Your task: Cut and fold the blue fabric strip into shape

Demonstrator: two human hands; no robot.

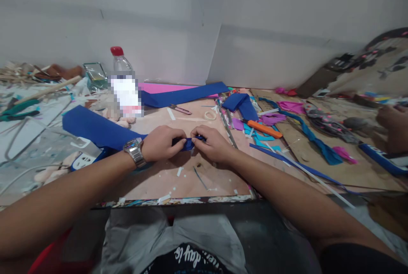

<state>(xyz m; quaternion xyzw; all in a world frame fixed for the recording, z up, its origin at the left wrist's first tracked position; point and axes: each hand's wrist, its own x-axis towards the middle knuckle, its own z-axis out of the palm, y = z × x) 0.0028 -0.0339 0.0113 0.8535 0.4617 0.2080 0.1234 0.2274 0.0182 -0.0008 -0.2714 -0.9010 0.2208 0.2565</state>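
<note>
A long blue fabric strip (95, 127) runs from the left of the board to my hands, where it narrows into a folded bunch. My left hand (162, 143), with a metal watch (135, 151) at its wrist, pinches this bunch between thumb and fingers. Close beside it, my right hand (212, 143) grips the strip's end, thumb and fingertips pressed together. Both hands are just above the pinkish board (159, 182). Under the strip at the left lies a blue and white glue gun (87, 157), partly covered.
Behind my hands stand a phone (126, 95) and a red-capped bottle (123, 61). An orange cutter (264, 129), a tape roll (210, 115) and fabric scraps (242, 102) lie to the right. Green-handled pliers (21, 110) rest far left. Another person's hand (393, 123) appears far right.
</note>
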